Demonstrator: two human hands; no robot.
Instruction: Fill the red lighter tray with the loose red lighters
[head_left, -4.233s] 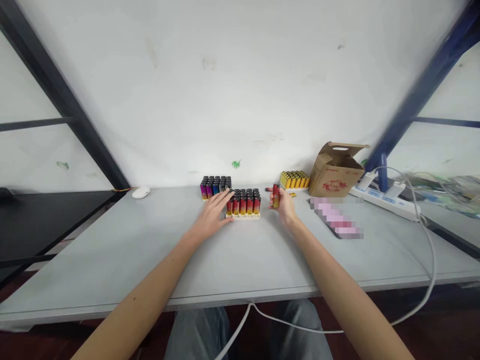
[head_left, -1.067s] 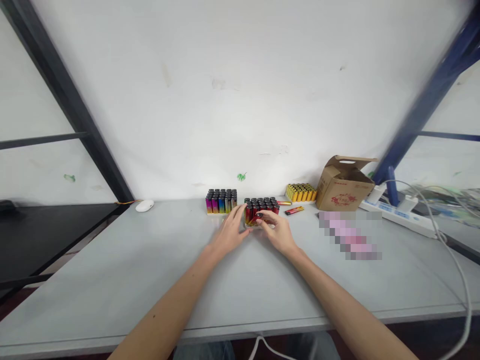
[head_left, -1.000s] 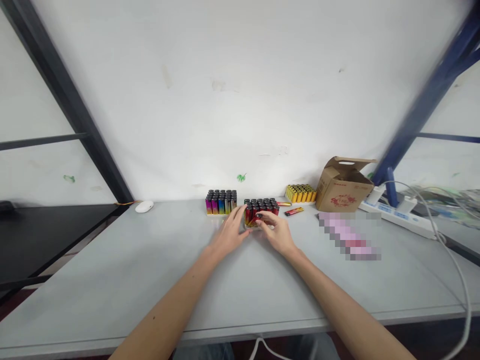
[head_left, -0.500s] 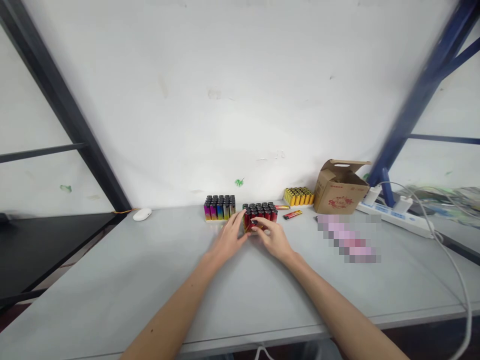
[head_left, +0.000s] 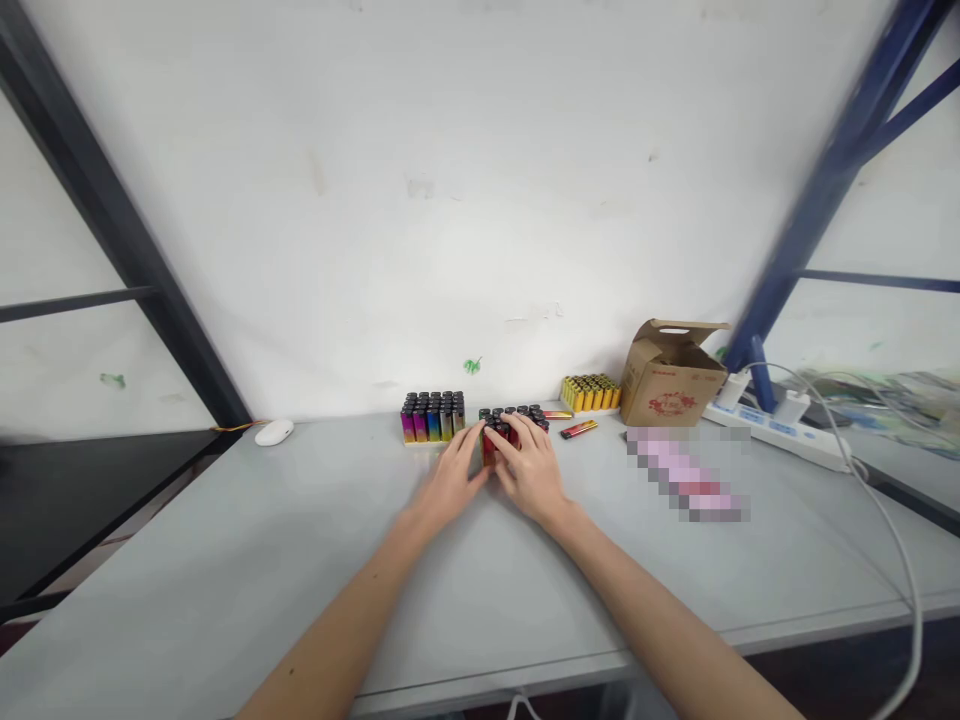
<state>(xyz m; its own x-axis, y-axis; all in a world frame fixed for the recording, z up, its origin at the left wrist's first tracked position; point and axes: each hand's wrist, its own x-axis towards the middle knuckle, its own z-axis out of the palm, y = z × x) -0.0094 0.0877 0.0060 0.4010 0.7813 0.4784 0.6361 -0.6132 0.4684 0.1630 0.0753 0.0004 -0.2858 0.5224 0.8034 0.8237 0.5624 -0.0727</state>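
Both hands (head_left: 491, 477) have closed in; fingers (head_left: 520, 428) spread over red lighters (head_left: 501, 432).

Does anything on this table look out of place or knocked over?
Yes. Two loose lighters lie flat on the table right of the red lighter tray, while all the others stand upright in trays. The cardboard box sits with its flap open. Nothing looks spilled or broken.

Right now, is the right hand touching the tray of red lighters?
Touching. The head view shows the right hand with its fingers laid over the near lighters of the red lighter tray; no gap shows.
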